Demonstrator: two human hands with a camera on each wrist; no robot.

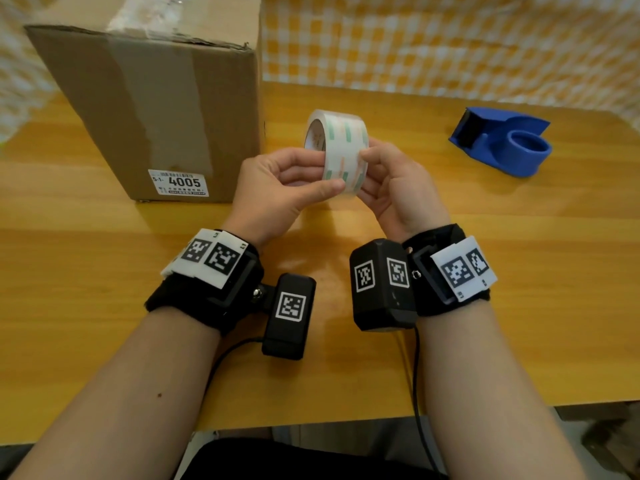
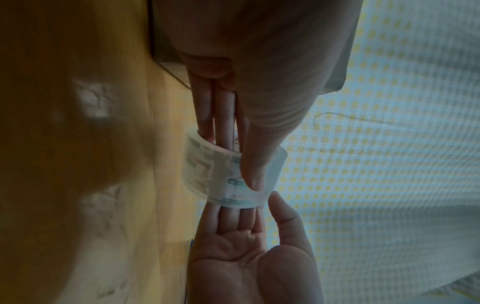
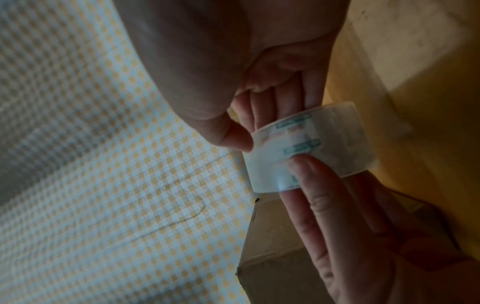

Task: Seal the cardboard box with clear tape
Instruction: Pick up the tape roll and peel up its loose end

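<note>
A roll of clear tape (image 1: 341, 150) with green and orange print is held above the wooden table (image 1: 450, 271) in front of me. My left hand (image 1: 322, 176) grips its left side, thumb pressed on the outer wrap. In the left wrist view, the fingers (image 2: 207, 115) reach into the roll (image 2: 215, 174). My right hand (image 1: 370, 174) pinches the right side; the thumb (image 3: 231, 133) sits at the roll's rim (image 3: 332, 144). The cardboard box (image 1: 156, 109) stands upright at the back left, a hand's width from the roll. Its top is mostly out of view.
A blue tape dispenser (image 1: 502, 143) lies at the back right of the table, with no roll in it. A yellow-checked cloth (image 1: 450, 39) hangs behind the table. The box carries a white label (image 1: 180, 183) low on its front. Bare tabletop lies between my forearms and the front edge.
</note>
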